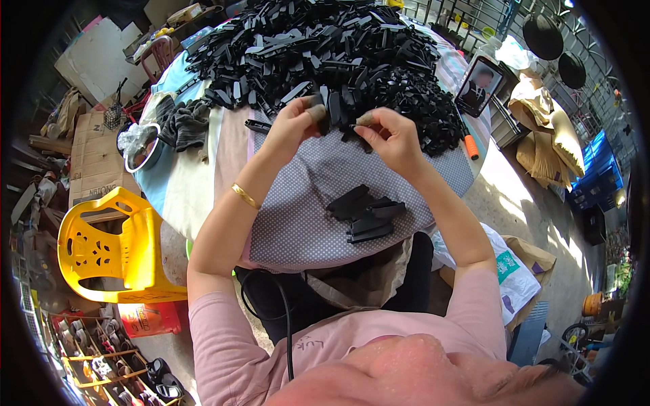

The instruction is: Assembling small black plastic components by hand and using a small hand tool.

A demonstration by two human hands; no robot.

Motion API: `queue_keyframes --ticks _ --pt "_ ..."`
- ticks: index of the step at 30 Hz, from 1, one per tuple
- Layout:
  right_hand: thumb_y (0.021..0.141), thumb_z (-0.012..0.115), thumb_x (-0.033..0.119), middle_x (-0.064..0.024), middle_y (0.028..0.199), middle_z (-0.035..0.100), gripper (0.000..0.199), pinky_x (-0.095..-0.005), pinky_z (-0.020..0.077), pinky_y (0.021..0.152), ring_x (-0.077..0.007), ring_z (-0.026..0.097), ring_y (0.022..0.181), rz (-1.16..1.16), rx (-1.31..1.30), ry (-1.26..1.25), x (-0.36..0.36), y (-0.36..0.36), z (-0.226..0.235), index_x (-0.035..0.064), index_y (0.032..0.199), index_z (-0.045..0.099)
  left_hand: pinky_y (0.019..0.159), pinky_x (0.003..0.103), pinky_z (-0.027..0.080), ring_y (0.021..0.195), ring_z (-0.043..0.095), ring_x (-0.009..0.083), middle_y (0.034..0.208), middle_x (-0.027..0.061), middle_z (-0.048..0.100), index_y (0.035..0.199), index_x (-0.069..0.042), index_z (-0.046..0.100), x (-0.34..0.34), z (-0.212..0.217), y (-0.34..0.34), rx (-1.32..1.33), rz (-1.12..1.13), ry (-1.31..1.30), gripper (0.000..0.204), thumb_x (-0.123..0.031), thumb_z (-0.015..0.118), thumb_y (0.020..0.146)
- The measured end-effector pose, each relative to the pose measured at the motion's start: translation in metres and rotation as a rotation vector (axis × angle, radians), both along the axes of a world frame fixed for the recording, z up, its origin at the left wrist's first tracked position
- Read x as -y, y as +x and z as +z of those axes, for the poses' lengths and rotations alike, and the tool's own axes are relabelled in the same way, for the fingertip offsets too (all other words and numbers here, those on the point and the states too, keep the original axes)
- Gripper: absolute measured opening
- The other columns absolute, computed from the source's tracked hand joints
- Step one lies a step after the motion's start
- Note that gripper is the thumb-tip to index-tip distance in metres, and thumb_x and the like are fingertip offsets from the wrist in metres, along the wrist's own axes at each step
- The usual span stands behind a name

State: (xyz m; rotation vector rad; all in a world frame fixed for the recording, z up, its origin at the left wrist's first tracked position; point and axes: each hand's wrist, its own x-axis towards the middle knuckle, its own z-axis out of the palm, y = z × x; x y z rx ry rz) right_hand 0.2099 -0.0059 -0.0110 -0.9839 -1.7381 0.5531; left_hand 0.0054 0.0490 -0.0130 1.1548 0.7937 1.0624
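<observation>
A big heap of black plastic pieces [318, 47] covers the far half of a cloth-covered round table [291, 223]. At the heap's near edge, my left hand [292, 125] is closed on a long black plastic piece [323, 116]. My right hand [394, 137] pinches a small black plastic part [349, 131] just to its right. Tan coverings show on a fingertip of each hand. Between my forearms lies a small pile of long black pieces [367, 214]. One lone black piece [257, 126] rests left of my left hand.
A phone [478, 86] stands at the table's right, near an orange-handled tool [470, 146]. On the left are a bowl with plastic bags [141, 145], dark gloves or cloth [183, 123] and a yellow chair [122, 247]. Stuffed sacks [548, 132] sit at far right; a black cable [288, 318] hangs before me.
</observation>
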Motion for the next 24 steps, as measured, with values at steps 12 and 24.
queue_keyframes --ticks 12,24 --pt "0.084 0.060 0.003 -0.0052 0.085 0.063 0.012 -0.0199 0.0492 0.064 -0.0070 0.059 0.072 0.072 -0.103 0.074 -0.018 -0.029 -0.003 -0.0007 0.095 0.059 0.075 0.023 0.048 0.087 0.056 0.0141 0.095 0.0074 0.057 0.130 -0.003 0.032 0.020 0.022 -0.002 -0.129 0.064 0.373 0.077 -0.001 0.075 0.066" --pt "0.083 0.061 0.002 -0.0030 0.082 0.062 0.009 -0.0196 0.0500 0.063 -0.0069 0.059 0.070 -0.016 -0.284 0.249 -0.006 -0.042 -0.009 -0.0008 0.091 0.057 0.075 0.029 0.049 0.082 0.060 0.0165 0.094 0.0078 0.062 0.108 -0.001 0.057 0.023 -0.019 0.024 0.478 -0.050 -0.140 0.027 -0.019 0.058 0.087"
